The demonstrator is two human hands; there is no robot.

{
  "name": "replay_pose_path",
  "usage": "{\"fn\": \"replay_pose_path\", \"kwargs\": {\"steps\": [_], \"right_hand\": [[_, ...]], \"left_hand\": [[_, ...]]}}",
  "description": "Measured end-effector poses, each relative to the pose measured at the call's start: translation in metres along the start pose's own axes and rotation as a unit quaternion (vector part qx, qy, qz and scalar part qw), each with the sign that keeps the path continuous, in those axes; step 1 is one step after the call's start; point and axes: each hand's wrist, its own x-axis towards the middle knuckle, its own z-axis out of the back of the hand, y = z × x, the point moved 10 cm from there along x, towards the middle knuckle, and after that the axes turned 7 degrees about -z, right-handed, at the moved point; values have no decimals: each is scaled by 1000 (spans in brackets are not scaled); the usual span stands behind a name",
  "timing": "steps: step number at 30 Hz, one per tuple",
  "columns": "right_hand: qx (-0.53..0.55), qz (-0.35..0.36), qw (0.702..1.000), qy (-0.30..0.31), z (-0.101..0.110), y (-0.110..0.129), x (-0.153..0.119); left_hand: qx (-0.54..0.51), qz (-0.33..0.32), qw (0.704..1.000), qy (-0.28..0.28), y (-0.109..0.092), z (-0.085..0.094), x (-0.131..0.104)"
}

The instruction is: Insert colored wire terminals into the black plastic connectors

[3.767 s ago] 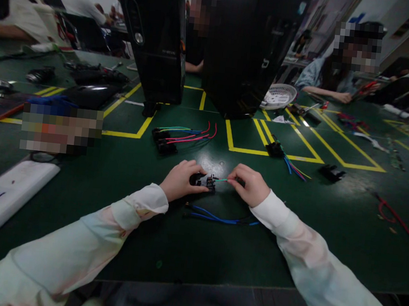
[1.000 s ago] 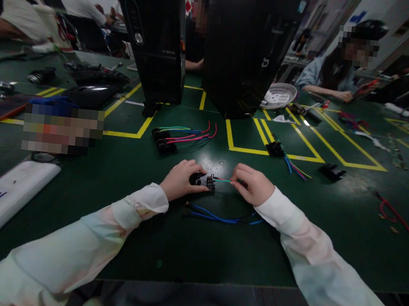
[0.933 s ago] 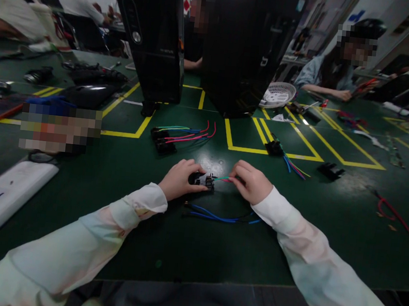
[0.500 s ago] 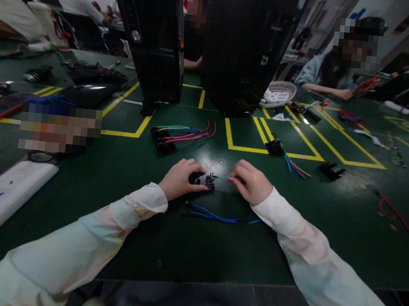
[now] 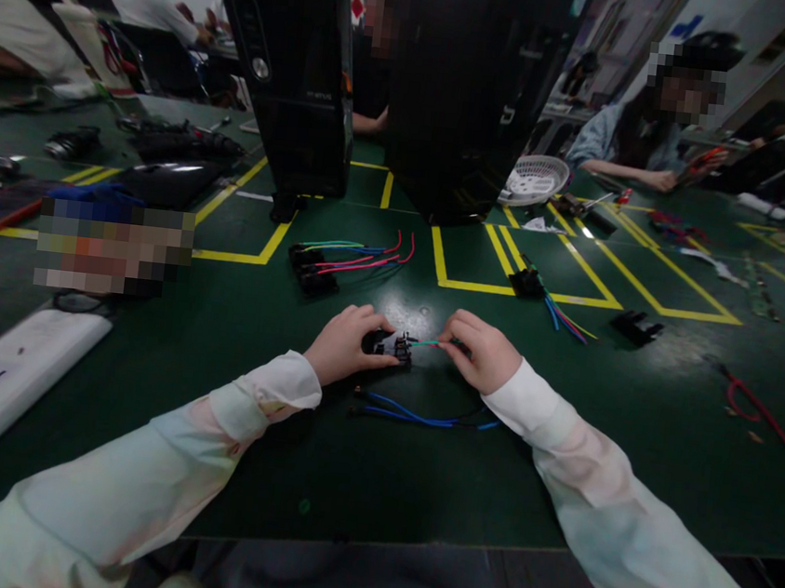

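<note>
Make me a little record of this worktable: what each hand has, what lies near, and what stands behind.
Left hand: holds a black plastic part between thumb and fingers
Right hand: pinches a green wire at that part's right side
Nearer the person: blue wires on the green table
Beyond the hands: black connectors with coloured wires
Behind: two black computer towers, a white basket to their right

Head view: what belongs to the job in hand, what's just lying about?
In the work, likely:
black connector, in left hand
green wire, in right hand
blue wires, nearby
wired connectors, beyond

Lying about, apparently:
white panel
red wire
white basket
computer towers
</note>
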Motion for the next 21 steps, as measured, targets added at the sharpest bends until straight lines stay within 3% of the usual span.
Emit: {"fn": "replay_pose_path", "kwargs": {"steps": [2,7,11,16,21], "right_hand": [[4,-2,1000,-19,3,-1,0],[38,22,999,16,-2,0,0],[66,16,997,-27,6,-4,1],[33,9,999,17,-4,-4,0],[45,21,999,-11,4,1,0]], "left_hand": [[1,0,1000,-2,1,0,0],[-3,0,1000,-1,0,0,0],[-4,1,1000,-2,-1,1,0],[-4,1,1000,-5,0,0,0],[-2,3,1000,-5,1,0,0]]}}
